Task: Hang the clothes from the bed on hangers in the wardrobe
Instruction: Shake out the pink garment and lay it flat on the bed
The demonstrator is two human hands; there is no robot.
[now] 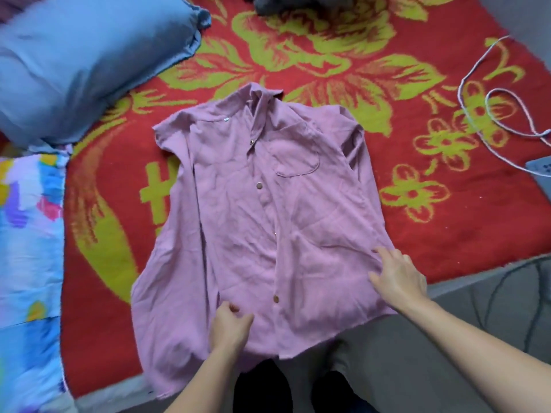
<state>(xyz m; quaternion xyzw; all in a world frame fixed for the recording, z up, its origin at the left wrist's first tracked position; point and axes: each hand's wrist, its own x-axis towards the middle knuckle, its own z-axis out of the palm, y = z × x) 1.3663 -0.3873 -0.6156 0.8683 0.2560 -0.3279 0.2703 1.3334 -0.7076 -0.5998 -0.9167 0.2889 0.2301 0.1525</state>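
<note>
Shirt: pink shirt (pixel 238 234), spread front up on the red flowered blanket (pixel 417 219). The collar points away from the person and the hem lies at the near edge of the bed, just over it.
Shirt detail: snap buttons down the front; chest pocket (pixel 293 160) on the shirt's right half as seen.
Left hand (pixel 231 326): on the shirt's lower front, just left of the button line and near the hem. Fingers curled in toward the thumb; cannot tell whether cloth is pinched between them.
Right hand (pixel 399 277): flat on the shirt's lower right side, fingers straight and spread, gripping nothing.
Blue pillow (pixel 74 70): beyond the shirt's left shoulder, apart from it.
Patterned quilt (pixel 26 234): well left of the shirt.
White cable (pixel 492 120): looped on the blanket, well right of the shirt.
</note>
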